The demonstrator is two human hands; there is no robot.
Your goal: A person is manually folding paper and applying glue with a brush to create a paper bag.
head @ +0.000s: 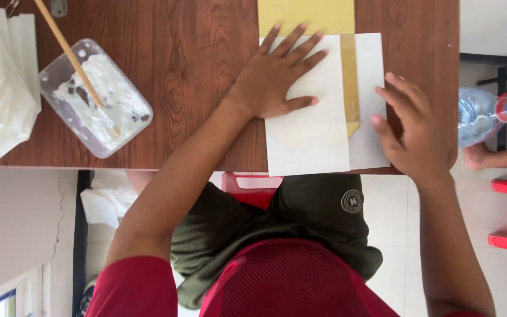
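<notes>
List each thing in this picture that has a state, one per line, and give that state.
left hand: flat on the white paper
right hand: fingers at the sheet's right edge
white paper: folded over, yellow strip showing
paste tub: open, stick standing in it
bottle: capped

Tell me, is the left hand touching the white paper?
Touching. The head view shows the left hand lying flat, fingers spread, pressed right on the white paper, with no gap showing under the palm.

Left hand [274, 82] flat on folded paper [309, 129]; right hand [415, 132] at its right edge; paste tub [95, 97] far left
</notes>
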